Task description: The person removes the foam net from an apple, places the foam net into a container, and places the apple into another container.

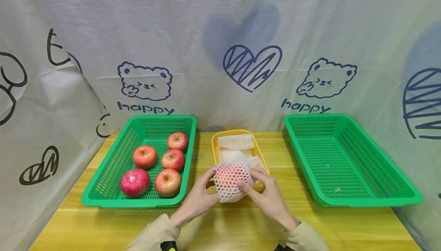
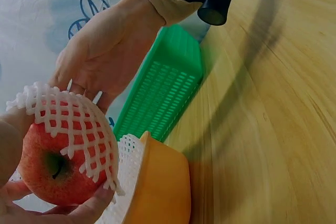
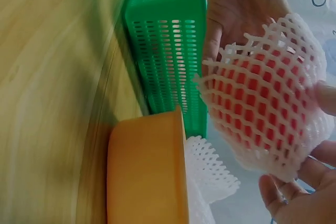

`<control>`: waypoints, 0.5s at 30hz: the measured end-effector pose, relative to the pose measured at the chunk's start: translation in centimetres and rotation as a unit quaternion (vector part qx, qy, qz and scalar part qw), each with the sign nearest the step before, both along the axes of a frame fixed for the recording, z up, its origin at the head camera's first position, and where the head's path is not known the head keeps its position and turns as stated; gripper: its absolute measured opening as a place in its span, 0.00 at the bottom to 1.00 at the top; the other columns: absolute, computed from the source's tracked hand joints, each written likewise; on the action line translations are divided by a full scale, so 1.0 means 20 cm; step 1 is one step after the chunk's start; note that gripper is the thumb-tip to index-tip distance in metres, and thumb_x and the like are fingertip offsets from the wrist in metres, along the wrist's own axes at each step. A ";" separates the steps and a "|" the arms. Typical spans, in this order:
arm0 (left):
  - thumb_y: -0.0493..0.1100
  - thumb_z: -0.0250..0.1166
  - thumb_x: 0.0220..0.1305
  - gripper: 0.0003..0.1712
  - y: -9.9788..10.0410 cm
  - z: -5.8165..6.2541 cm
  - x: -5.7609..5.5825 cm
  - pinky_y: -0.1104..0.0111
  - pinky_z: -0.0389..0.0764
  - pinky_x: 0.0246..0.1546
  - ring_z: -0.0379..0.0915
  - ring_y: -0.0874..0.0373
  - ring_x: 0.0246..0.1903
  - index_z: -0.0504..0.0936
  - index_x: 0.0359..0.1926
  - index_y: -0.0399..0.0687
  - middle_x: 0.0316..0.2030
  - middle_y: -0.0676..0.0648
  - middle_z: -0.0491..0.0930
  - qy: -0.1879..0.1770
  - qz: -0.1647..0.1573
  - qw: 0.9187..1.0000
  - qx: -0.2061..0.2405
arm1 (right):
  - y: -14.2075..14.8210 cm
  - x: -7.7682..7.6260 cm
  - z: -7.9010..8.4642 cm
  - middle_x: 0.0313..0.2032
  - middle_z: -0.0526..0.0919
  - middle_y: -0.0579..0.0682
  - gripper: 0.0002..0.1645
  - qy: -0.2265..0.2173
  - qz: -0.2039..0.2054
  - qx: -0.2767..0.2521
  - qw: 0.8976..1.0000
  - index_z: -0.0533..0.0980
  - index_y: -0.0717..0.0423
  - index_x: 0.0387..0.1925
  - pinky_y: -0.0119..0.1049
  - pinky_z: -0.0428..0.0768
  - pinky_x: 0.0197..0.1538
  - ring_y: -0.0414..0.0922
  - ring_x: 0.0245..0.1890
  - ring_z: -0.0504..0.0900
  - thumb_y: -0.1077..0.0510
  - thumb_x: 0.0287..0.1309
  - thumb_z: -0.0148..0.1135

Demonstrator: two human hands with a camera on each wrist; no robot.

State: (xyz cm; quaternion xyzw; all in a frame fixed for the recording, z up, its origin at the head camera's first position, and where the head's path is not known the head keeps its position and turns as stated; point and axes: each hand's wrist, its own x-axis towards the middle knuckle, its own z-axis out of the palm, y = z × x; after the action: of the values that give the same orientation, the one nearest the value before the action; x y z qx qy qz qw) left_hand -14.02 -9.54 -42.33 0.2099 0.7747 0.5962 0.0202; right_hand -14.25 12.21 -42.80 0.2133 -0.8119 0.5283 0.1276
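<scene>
A red apple (image 2: 39,153) sits inside a white foam net (image 1: 228,195), held in front of the yellow basket. My left hand (image 1: 201,195) grips it from the left, fingers and thumb spread around the side. From the right, my right hand (image 1: 268,197) holds the netted apple, its thumb lying across the front of the mesh. In the left wrist view the stem end of the apple shows bare past the net's open edge. The right wrist view shows the mesh (image 3: 257,103) stretched over the fruit, with loose points along its upper rim.
The small yellow basket (image 1: 214,147) holds more white foam nets (image 1: 236,141). To the left, a green basket (image 1: 134,204) contains several apples (image 1: 167,182). Another green basket (image 1: 344,170) stands at right. Behind the wooden table (image 1: 220,232) hangs a printed cloth (image 1: 193,51).
</scene>
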 end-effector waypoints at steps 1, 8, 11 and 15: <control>0.34 0.68 0.61 0.36 0.00 0.00 0.00 0.63 0.81 0.58 0.72 0.38 0.61 0.67 0.69 0.34 0.62 0.32 0.74 -0.001 0.003 1.000 -0.002 | 0.00 0.00 0.00 0.49 0.87 0.48 0.14 0.008 -0.003 0.014 1.000 0.85 0.51 0.48 0.42 0.78 0.61 0.42 0.55 0.80 0.58 0.60 0.69; 0.31 0.68 0.57 0.37 0.01 0.00 0.00 0.68 0.86 0.45 0.75 0.33 0.57 0.68 0.68 0.36 0.59 0.30 0.73 -0.006 0.011 1.000 0.004 | -0.01 0.00 -0.02 0.47 0.90 0.50 0.20 0.141 -0.015 0.017 0.990 0.84 0.56 0.48 0.40 0.78 0.64 0.49 0.55 0.82 0.65 0.50 0.75; 0.30 0.68 0.55 0.37 0.02 0.00 0.00 0.69 0.86 0.44 0.76 0.33 0.55 0.69 0.67 0.37 0.60 0.30 0.73 0.010 0.016 1.000 0.003 | -0.01 -0.02 -0.03 0.44 0.90 0.54 0.22 0.205 -0.009 0.004 0.979 0.85 0.60 0.46 0.31 0.76 0.65 0.51 0.53 0.82 0.69 0.45 0.76; 0.28 0.68 0.51 0.38 0.03 0.01 0.00 0.69 0.86 0.44 0.77 0.37 0.53 0.71 0.66 0.38 0.58 0.31 0.74 0.032 0.032 0.999 -0.009 | -0.01 -0.03 -0.03 0.42 0.90 0.59 0.21 0.249 0.001 0.003 0.968 0.84 0.63 0.43 0.27 0.73 0.68 0.53 0.50 0.85 0.72 0.42 0.75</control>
State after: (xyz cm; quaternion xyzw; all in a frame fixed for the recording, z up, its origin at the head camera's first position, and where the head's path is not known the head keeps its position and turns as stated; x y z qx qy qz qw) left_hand -14.12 -8.88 -42.18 0.2035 0.7868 0.5824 -0.0221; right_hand -14.89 12.08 -43.49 0.3392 -0.7559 0.4562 0.3248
